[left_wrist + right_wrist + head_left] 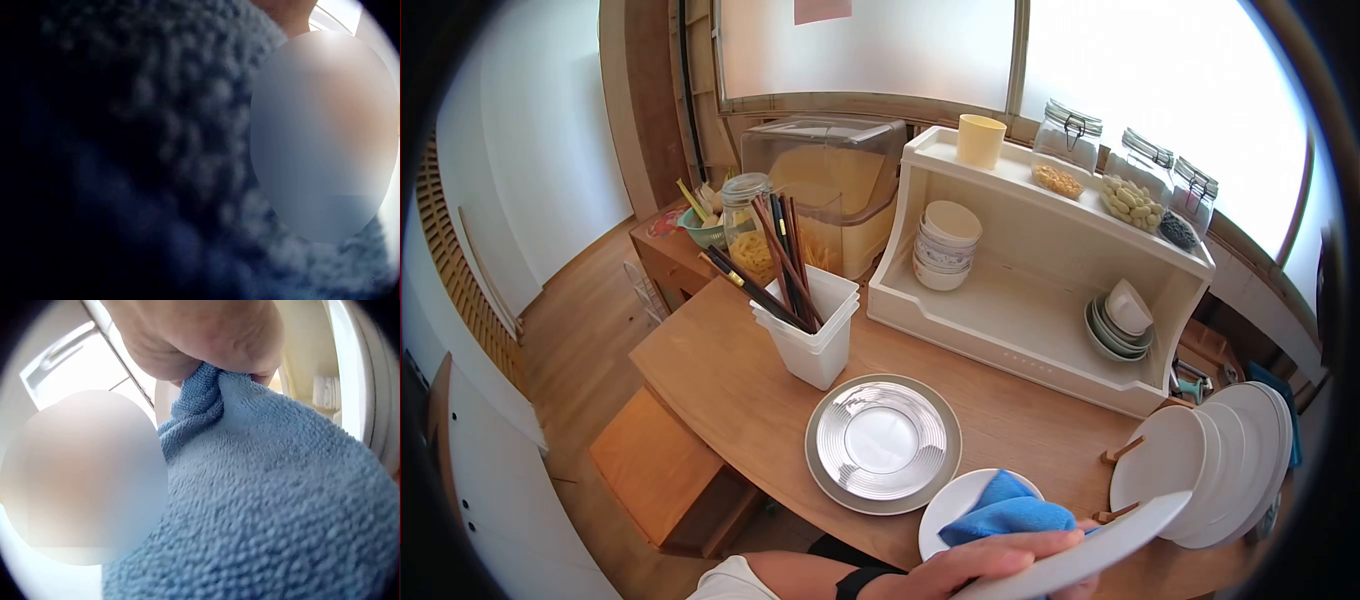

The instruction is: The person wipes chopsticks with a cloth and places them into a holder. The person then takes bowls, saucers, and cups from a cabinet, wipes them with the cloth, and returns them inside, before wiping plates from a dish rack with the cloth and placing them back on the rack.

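At the bottom of the head view, my left hand [970, 562] grips a white plate [1100, 550] that is held tilted. A blue cloth [1010, 515] hangs beside it, over another white plate [940, 510] on the table. My right hand is mostly hidden behind the tilted plate in the head view; in the right wrist view this hand [206, 334] pinches the blue cloth [262, 475]. Dark, blurred fabric [187, 125] fills most of the left wrist view, with a bit of skin at its top.
Stacked plates [885, 440] lie on the wooden table [710, 340], left of the hands. White plates stand in a rack [1125, 450] at the right. Behind are a container of chopsticks [815, 340], a cream shelf [1020, 290] with bowls [945, 245], and glass jars [1135, 185].
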### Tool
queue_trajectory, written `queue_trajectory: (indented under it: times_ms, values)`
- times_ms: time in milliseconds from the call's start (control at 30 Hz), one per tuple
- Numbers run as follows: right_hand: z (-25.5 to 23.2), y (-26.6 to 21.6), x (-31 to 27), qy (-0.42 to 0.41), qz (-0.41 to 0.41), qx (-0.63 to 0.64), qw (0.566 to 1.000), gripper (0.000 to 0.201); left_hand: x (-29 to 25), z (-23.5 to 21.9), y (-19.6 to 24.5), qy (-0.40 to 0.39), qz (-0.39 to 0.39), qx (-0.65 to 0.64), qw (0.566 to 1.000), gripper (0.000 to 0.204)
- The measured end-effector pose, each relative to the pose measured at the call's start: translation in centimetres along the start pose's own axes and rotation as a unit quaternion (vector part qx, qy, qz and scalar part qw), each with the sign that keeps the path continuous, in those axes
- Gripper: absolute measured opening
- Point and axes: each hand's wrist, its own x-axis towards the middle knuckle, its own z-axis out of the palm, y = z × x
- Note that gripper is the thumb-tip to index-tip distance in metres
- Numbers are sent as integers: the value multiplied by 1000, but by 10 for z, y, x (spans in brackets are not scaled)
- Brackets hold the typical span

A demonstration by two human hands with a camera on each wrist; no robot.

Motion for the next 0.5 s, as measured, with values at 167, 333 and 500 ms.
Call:
queue_trajectory:
  times_ms: [167, 333, 500]
  values:
    - [-32, -42, -2, 9, -240, -321, 916, 40, 17, -30, 2, -83, -97, -60, 990, 39]
    - [-15, -41, -10, 105, -197, -288, 931, 45, -3, 2, 5, 18, -190, -162, 968, 42]
    - [-23, -38, -5, 73, -189, -279, 939, 55, -22, 16, -6, 91, -147, -174, 970, 51]
